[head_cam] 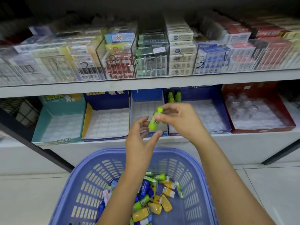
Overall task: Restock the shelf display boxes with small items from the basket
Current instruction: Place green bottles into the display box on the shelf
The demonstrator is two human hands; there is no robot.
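Note:
My right hand (pixel 177 120) pinches a small green bottle-shaped item (pixel 154 119) in front of the lower shelf. My left hand (pixel 141 135) is just below and left of it, fingers relaxed and spread, not gripping it. Below my arms stands a blue plastic basket (pixel 84 174) holding several small green, yellow and blue items (pixel 155 200). On the lower shelf sit open display boxes with clear slotted trays: a teal box (pixel 58 120), a yellow-edged blue box (pixel 107 122), a narrow blue box (pixel 146 104) and a wider blue box (pixel 209 114) with two green bottles (pixel 174 96) standing at its back left.
A red display box (pixel 258 111) with clear cups sits at the right of the lower shelf. The upper shelf (pixel 146 83) carries clear acrylic bins packed with flat cartons. A dark shelf frame (pixel 32 143) slants at the left. White floor tiles surround the basket.

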